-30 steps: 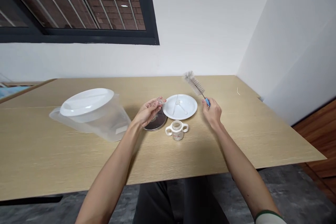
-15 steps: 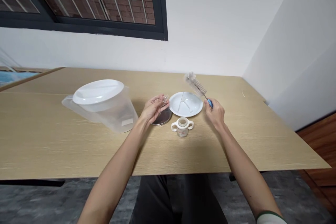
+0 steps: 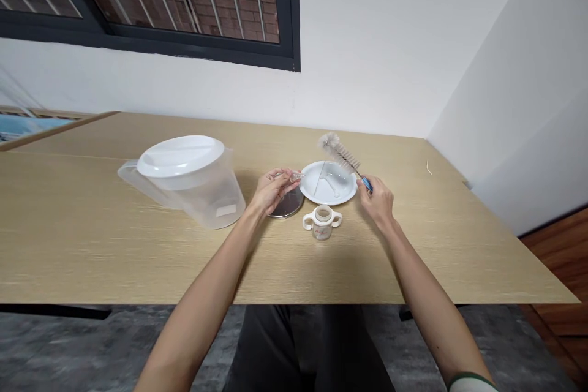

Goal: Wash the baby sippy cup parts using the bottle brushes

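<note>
My left hand (image 3: 272,191) pinches a small clear teat (image 3: 296,177) just above a round metal lid (image 3: 287,204) on the wooden table (image 3: 92,245). My right hand (image 3: 378,202) grips the blue handle of a bottle brush (image 3: 340,155), whose bristle head points up and left over a white plate (image 3: 331,185). Some small white pieces lie on that plate. A little two-handled baby bottle (image 3: 322,222) without its top stands in front of the plate, between my hands.
A clear plastic jug (image 3: 190,180) with a white lid stands to the left. A small pale scrap (image 3: 429,166) lies near the table's far right corner. White walls close off the back and right; a dark-framed window is above left.
The view has shifted, so everything sits a little further right. The brush head has tipped lower and left over the plate. My left hand keeps its pinch on the teat.
</note>
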Available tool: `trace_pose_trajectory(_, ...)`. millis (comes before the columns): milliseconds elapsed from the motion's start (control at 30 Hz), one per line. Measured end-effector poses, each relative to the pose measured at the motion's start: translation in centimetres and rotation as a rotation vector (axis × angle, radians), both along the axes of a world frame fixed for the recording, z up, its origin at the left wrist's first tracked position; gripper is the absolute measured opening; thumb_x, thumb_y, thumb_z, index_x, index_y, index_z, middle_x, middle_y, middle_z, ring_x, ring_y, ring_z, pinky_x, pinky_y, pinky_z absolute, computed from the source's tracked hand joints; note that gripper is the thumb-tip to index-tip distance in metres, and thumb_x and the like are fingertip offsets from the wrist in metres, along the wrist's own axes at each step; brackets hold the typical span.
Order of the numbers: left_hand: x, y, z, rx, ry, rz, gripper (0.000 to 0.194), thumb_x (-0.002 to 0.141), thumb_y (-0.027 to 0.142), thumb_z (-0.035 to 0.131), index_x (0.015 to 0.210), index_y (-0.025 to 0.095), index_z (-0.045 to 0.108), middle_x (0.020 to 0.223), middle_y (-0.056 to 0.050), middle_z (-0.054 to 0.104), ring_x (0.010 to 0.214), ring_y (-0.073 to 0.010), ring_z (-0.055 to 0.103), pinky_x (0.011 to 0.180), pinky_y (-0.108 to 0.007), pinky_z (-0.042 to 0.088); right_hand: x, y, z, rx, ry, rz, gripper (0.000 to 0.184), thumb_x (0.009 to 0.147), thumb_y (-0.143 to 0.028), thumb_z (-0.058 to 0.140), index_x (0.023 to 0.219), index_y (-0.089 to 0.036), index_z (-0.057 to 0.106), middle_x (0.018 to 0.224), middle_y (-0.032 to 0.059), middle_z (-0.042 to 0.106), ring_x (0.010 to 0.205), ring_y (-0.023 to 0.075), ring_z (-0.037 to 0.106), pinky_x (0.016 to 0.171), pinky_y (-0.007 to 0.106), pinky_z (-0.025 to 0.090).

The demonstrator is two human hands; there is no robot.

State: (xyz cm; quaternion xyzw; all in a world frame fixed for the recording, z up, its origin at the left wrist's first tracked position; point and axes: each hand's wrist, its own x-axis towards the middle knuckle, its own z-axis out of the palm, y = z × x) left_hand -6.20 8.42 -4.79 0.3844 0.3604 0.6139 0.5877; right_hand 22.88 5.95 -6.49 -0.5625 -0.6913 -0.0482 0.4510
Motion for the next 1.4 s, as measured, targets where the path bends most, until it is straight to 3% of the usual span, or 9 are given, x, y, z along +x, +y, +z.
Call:
trace_pose_trajectory(133, 0.0, 0.1, -0.1, -0.029, -0.015, -0.014, 0.037, 0.065, 0.02, 0.088, 0.096, 0.01, 0.07, 0.099, -0.012, 0.076, 0.09, -0.0176, 0.073, 0.089, -0.028, 0.059, 0.0, 0.0, -0.1, 0.003, -0.005, -0.002, 0.039, 0.098, -0.048, 0.042, 0.106, -0.02, 0.067, 0.103, 0.0082, 0.073, 0.093, 0.0206, 0.066, 0.076, 0.029, 0.046)
trace_pose_trajectory(333, 0.2, -0.1, -0.1, 0.003, 0.041, -0.011, 0.042, 0.06, 0.025, 0.091, 0.095, 0.011, 0.072, 0.103, -0.011, 0.076, 0.097, -0.0186, 0.072, 0.096, -0.029, 0.055, -0.1, -0.2, 0.2, 0.0, -0.008, 0.006, 0.039, 0.097, -0.048, 0.042, 0.106, -0.02, 0.067, 0.102, 0.0082, 0.073, 0.091, 0.02, 0.066, 0.076, 0.029, 0.046)
trace_pose_trajectory(533, 0.1, 0.2, -0.7, 0.03, 0.084, 0.092, 0.047, 0.055, 0.035, 0.093, 0.09, 0.012, 0.07, 0.087, -0.008, 0.075, 0.077, -0.0159, 0.072, 0.081, -0.03, 0.058, -0.3, -0.7, 0.8, -0.006, -0.014, 0.14, 0.037, 0.097, -0.045, 0.043, 0.108, -0.018, 0.066, 0.103, 0.0091, 0.073, 0.093, 0.0202, 0.066, 0.081, 0.031, 0.048)
trace_pose_trajectory(800, 0.1, 0.4, -0.5, 0.099, 0.125, 0.256, 0.053, 0.049, 0.048, 0.092, 0.081, 0.012, 0.069, 0.079, -0.006, 0.072, 0.068, -0.014, 0.067, 0.073, -0.027, 0.056, -1.0, -0.9, 0.1, -0.054, -0.166, 0.273, 0.039, 0.098, -0.045, 0.043, 0.115, -0.02, 0.067, 0.105, 0.0092, 0.073, 0.092, 0.0203, 0.067, 0.079, 0.03, 0.048)
trace_pose_trajectory(933, -0.2, 0.2, -0.1, 0.119, 0.188, 0.303, 0.053, 0.053, 0.052, 0.089, 0.082, 0.012, 0.069, 0.08, -0.007, 0.072, 0.072, -0.0153, 0.067, 0.071, -0.027, 0.053, -0.2, -0.4, -0.3, -0.051, -0.261, 0.186, 0.038, 0.099, -0.045, 0.044, 0.117, -0.023, 0.068, 0.099, 0.0072, 0.073, 0.088, 0.0196, 0.067, 0.07, 0.027, 0.045)
trace_pose_trajectory(1067, -0.2, 0.0, 0.0, 0.118, 0.186, 0.313, 0.052, 0.051, 0.052, 0.09, 0.079, 0.012, 0.07, 0.077, -0.006, 0.072, 0.07, -0.0145, 0.065, 0.07, -0.026, 0.051, 0.3, -0.3, 0.1, 0.004, -0.229, 0.081, 0.038, 0.1, -0.043, 0.043, 0.116, -0.02, 0.069, 0.099, 0.0077, 0.073, 0.085, 0.0196, 0.067, 0.068, 0.028, 0.044)
trace_pose_trajectory(1267, 0.2, -0.4, 0.5, 0.107, 0.106, 0.296, 0.05, 0.047, 0.048, 0.092, 0.074, 0.013, 0.071, 0.071, -0.004, 0.07, 0.065, -0.0122, 0.063, 0.069, -0.025, 0.052, -1.2, -1.1, 0.3, 0.076, -0.222, 0.238, 0.035, 0.101, -0.039, 0.044, 0.119, -0.019, 0.066, 0.1, 0.0084, 0.074, 0.085, 0.0176, 0.067, 0.071, 0.027, 0.046)
trace_pose_trajectory(1400, 0.2, -0.5, 0.8, 0.113, 0.034, 0.274, 0.048, 0.044, 0.045, 0.094, 0.072, 0.014, 0.071, 0.071, -0.003, 0.07, 0.063, -0.0101, 0.062, 0.067, -0.023, 0.052, -0.8, -0.8, 0.0, 0.073, -0.287, 0.17, 0.033, 0.101, -0.037, 0.046, 0.117, -0.02, 0.068, 0.093, 0.0068, 0.073, 0.079, 0.0174, 0.067, 0.066, 0.027, 0.043)
